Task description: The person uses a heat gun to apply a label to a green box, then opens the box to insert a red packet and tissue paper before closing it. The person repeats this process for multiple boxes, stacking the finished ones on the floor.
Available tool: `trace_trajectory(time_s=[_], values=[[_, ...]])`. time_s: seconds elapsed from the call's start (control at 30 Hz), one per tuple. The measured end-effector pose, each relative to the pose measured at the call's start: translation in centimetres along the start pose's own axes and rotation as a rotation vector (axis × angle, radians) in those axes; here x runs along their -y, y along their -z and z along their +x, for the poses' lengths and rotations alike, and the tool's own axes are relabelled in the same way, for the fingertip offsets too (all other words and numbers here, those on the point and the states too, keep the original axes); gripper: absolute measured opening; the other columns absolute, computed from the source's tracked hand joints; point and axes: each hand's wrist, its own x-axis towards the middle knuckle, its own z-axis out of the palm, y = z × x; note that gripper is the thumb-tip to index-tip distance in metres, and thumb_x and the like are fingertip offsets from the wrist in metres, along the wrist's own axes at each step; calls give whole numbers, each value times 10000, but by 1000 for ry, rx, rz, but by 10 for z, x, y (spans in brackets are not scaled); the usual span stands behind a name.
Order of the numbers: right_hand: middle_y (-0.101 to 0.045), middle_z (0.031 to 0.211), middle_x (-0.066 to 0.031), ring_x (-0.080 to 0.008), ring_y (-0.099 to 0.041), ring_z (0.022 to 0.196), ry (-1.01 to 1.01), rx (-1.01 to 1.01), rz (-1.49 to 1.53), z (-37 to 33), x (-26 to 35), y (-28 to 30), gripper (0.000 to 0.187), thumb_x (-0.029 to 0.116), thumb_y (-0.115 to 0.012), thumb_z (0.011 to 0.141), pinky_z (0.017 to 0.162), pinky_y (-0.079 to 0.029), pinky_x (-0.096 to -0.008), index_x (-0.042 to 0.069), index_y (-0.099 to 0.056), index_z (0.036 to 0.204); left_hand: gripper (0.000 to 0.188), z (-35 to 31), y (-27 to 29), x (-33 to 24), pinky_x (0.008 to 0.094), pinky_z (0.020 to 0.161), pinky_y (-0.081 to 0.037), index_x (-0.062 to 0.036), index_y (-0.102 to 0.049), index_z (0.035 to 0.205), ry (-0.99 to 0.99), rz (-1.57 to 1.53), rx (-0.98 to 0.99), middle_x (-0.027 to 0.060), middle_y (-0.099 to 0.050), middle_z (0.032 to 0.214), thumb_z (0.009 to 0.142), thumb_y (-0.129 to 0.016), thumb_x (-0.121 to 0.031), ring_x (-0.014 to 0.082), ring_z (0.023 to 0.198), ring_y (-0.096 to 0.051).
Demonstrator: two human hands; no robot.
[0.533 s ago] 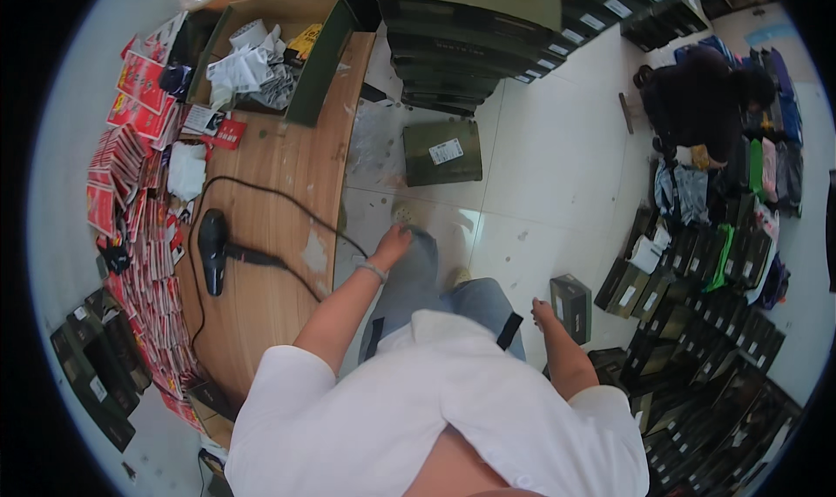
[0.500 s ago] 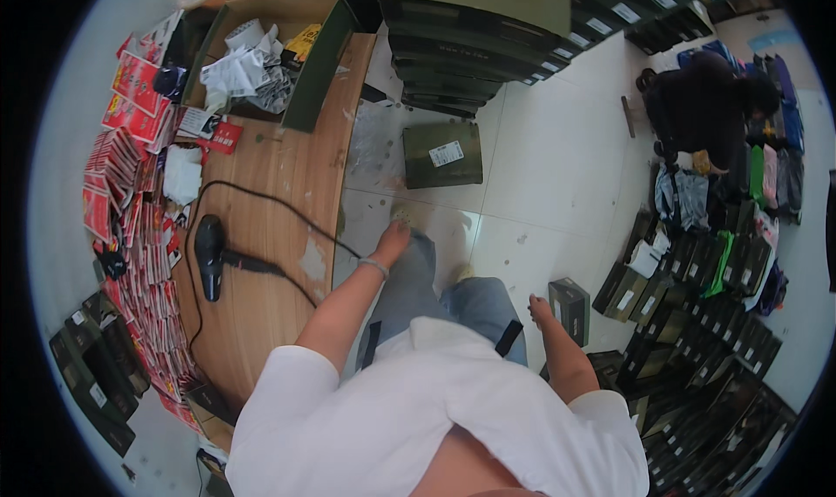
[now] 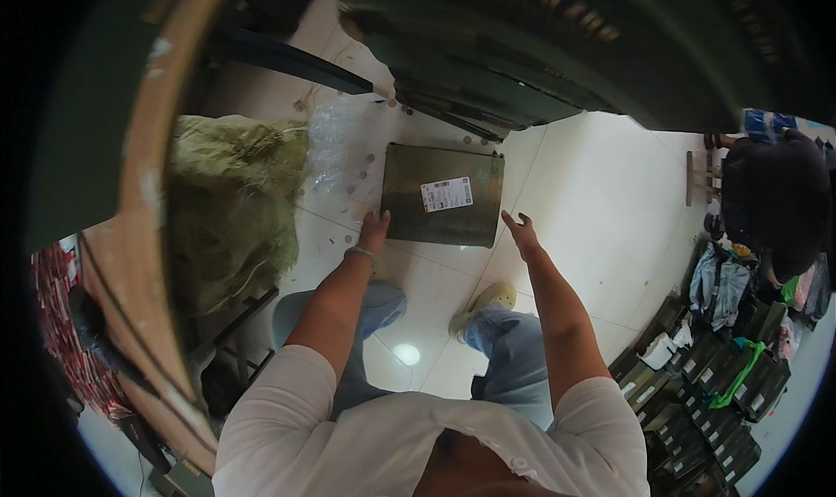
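Observation:
A flat dark green box [image 3: 435, 224] with a white label on its lid lies on the tiled floor in front of my feet. My left hand [image 3: 374, 232] is at the box's near left corner, fingers pointing forward along its side; whether it touches is hard to tell. Just off the right side of the box, my right hand [image 3: 522, 234] hangs open, thumb and fingers apart, holding nothing.
Stacked dark green boxes [image 3: 488, 70] loom beyond the box. A wooden table edge [image 3: 144, 192] and a greenish woven sack [image 3: 231, 210] stand left. At the right are a person in dark clothes [image 3: 771, 205] and rows of boxes [image 3: 697, 410].
I have bent down toward the floor, so the box appears larger and nearer. Both hands have reached forward to either side of it. The tabletop has shifted to the left rim of view.

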Motion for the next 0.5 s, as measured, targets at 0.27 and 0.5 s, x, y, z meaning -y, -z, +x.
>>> trace_trajectory(time_s=[0.27,0.5], values=[[-367,1522,-182,-312,-337,1410,4,451,365,113,-33,-37,1140,714,-694,755,1140,-279,-453,18,-230,1530,856,97,-40,36,349,1098,-356,8,-432,1438,-96,-384,130,138,-517,1411,909,-550,-655,262,1305,-471],[-588,1277,-189,-298,-579,1159,38,520,736,50,-8,-29,820,562,-696,837,1013,-450,-408,-23,-471,1367,675,47,-17,-11,386,1000,-494,-56,-597,1305,296,-740,506,94,-661,1243,868,-676,-564,234,1134,-628]])
